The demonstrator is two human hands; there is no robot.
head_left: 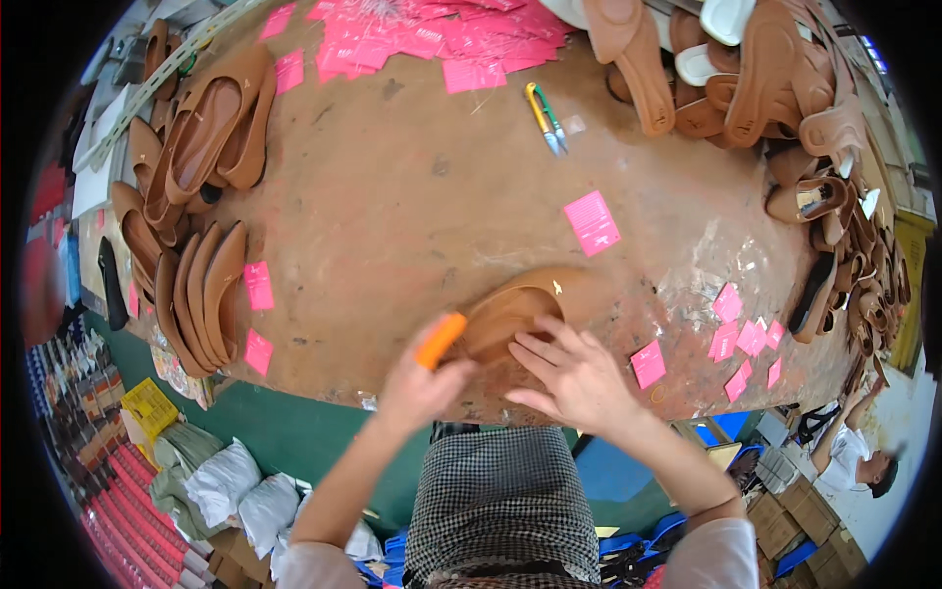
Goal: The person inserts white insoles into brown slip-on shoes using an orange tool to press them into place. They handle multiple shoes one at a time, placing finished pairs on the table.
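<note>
Head view shows the left hand (417, 388) with its grip clamped on an orange tool (441, 340), right hand (579, 378) fingers spread flat on a brown shoe (520, 304) on the desk (392, 196).

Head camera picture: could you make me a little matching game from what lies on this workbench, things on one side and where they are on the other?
Things:
1. orange tool
2. tan shoe
3. yellow-green snips
4. heap of pink tags

Places:
A. at the far edge of the bench
B. lying alone on the bare bench top, far from both hands
C. gripped in the left hand
D. under the fingers of the right hand, at the near edge

Pairs: 1-C, 2-D, 3-B, 4-A
</note>
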